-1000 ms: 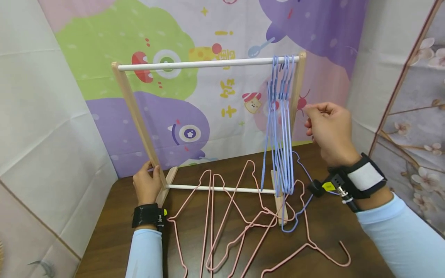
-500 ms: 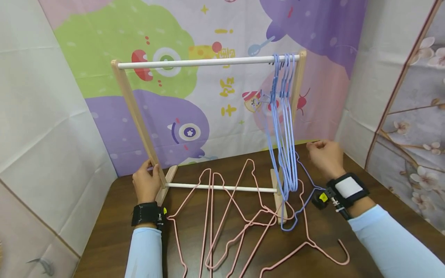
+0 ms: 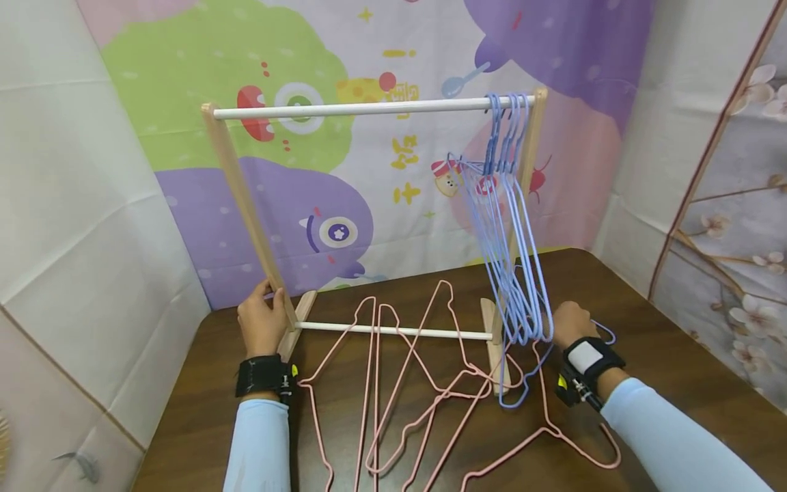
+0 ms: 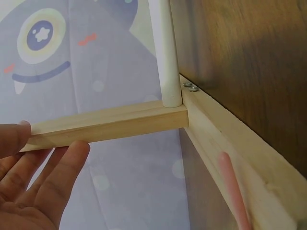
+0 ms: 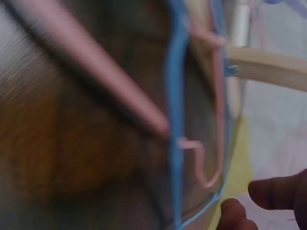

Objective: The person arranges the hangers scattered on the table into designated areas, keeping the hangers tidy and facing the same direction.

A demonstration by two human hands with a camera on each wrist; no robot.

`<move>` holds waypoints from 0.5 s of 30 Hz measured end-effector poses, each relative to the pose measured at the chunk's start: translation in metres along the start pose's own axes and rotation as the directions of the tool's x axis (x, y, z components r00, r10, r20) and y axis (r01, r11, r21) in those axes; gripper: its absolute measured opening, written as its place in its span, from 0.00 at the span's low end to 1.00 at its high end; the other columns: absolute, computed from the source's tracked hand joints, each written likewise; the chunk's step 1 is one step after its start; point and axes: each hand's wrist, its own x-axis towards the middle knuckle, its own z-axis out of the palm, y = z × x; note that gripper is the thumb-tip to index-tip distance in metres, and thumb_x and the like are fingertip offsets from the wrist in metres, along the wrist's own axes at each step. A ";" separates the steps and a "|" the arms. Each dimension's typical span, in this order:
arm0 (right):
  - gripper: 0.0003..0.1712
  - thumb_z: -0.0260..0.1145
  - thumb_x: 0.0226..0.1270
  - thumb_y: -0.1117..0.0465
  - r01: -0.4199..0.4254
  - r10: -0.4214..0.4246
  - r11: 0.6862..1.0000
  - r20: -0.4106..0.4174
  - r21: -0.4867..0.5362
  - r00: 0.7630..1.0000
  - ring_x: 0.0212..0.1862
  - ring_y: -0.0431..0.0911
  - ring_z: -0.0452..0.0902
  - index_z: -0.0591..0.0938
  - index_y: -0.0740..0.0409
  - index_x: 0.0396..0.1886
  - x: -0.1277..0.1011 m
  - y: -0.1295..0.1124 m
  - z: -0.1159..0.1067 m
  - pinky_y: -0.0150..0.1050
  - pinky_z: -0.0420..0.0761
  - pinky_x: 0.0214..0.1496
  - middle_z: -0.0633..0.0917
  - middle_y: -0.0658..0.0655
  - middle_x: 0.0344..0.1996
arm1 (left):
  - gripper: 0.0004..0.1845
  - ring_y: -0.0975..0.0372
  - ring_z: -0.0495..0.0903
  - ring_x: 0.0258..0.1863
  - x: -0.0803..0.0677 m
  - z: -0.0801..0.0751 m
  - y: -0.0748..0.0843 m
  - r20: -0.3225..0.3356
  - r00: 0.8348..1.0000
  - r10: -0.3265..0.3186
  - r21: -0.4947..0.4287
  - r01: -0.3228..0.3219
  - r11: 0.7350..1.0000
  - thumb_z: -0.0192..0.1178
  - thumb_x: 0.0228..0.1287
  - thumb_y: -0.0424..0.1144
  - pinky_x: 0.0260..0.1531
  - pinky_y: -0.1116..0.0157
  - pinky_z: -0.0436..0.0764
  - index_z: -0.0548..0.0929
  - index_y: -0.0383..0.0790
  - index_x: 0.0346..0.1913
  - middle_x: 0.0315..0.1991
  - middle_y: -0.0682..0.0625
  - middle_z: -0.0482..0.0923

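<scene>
By right hand (image 3: 567,324), blue hanger (image 3: 533,365) flat, hook rightward.

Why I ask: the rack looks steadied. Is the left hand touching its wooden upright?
Touching. The head view shows the left hand wrapped around the rack's left upright near its base.

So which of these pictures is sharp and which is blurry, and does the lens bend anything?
Head view: evenly lit and sharp, but the wide lens bows the wooden rack and the walls outward. Left wrist view: crisp on the rack's wooden post by the left hand. Right wrist view: smeared and soft, the blue hanger and pink hangers blurred, dim table below.
</scene>
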 end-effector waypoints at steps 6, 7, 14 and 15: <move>0.35 0.60 0.66 0.42 0.019 -0.016 0.999 0.059 -0.049 0.998 0.47 0.78 0.78 0.80 0.76 0.44 0.008 0.022 0.017 0.67 0.79 0.40 0.82 0.81 0.46 | 0.16 0.39 0.85 0.48 0.000 0.001 0.001 -0.008 1.000 0.007 -0.005 -0.007 1.000 0.64 0.71 0.34 0.52 0.40 0.78 0.84 0.34 0.58 0.49 0.37 0.87; 0.38 0.60 0.67 0.40 0.017 -0.012 0.998 0.068 -0.062 0.998 0.48 0.78 0.78 0.80 0.77 0.47 0.008 0.024 0.018 0.67 0.79 0.41 0.81 0.82 0.47 | 0.16 0.39 0.85 0.48 0.000 0.001 0.001 -0.007 1.000 0.006 -0.005 -0.006 1.000 0.64 0.71 0.34 0.52 0.40 0.78 0.84 0.34 0.58 0.49 0.37 0.87; 0.19 0.59 0.62 0.54 -0.074 0.058 0.994 0.194 0.075 0.979 0.12 0.45 0.79 0.78 0.66 0.22 0.002 0.025 0.018 0.40 0.80 0.21 0.79 0.55 0.08 | 0.16 0.39 0.84 0.50 0.000 0.001 0.001 -0.007 1.000 0.006 -0.007 -0.006 1.000 0.64 0.71 0.34 0.53 0.40 0.78 0.84 0.33 0.58 0.49 0.37 0.87; 0.14 0.60 0.60 0.59 -0.107 0.077 0.985 0.212 0.132 0.974 0.12 0.44 0.79 0.77 0.64 0.20 0.000 0.024 0.016 0.39 0.81 0.21 0.79 0.55 0.08 | 0.16 0.38 0.84 0.50 0.000 0.001 0.001 -0.008 1.000 0.007 -0.007 -0.007 1.000 0.64 0.71 0.34 0.53 0.40 0.78 0.84 0.33 0.58 0.49 0.37 0.87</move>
